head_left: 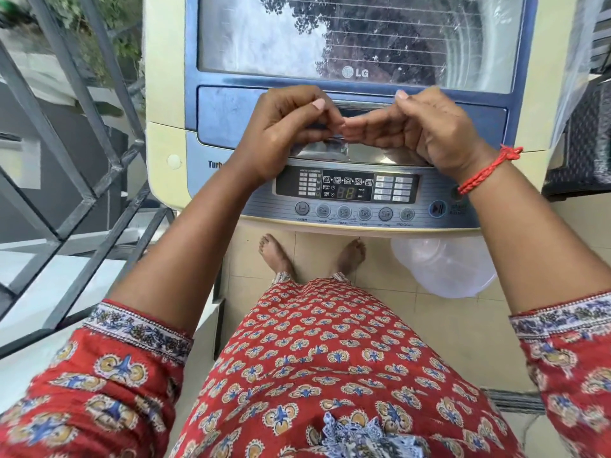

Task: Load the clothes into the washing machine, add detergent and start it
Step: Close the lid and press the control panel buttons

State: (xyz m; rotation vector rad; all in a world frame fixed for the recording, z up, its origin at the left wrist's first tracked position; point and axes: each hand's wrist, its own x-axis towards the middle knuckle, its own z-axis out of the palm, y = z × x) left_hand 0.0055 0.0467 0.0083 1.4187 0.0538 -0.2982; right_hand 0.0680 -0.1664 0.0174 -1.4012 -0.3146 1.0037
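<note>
Head view looks down on a cream-and-blue top-loading washing machine (165, 94) with its tinted glass lid (347, 38) closed. Both hands hover just above the lid's recessed handle (357, 107). The left hand (284, 127) and right hand (426, 127) have their fingers curled, fingertips meeting at the middle, and seem to pinch something small between them; what it is cannot be made out, and it may be nothing. No clothes show outside the drum, and reflections on the glass hide what lies inside. A clear plastic tub (443, 269) sits on the tiled floor (463, 342) below the grey control panel (347, 193), whose display is lit. By my judgement, loading is either done or not yet begun, and the step in hand concerns the lid or detergent. Next the fingers must hook the handle and lift, or else go down to the blue start-pause button (437, 209).
</note>
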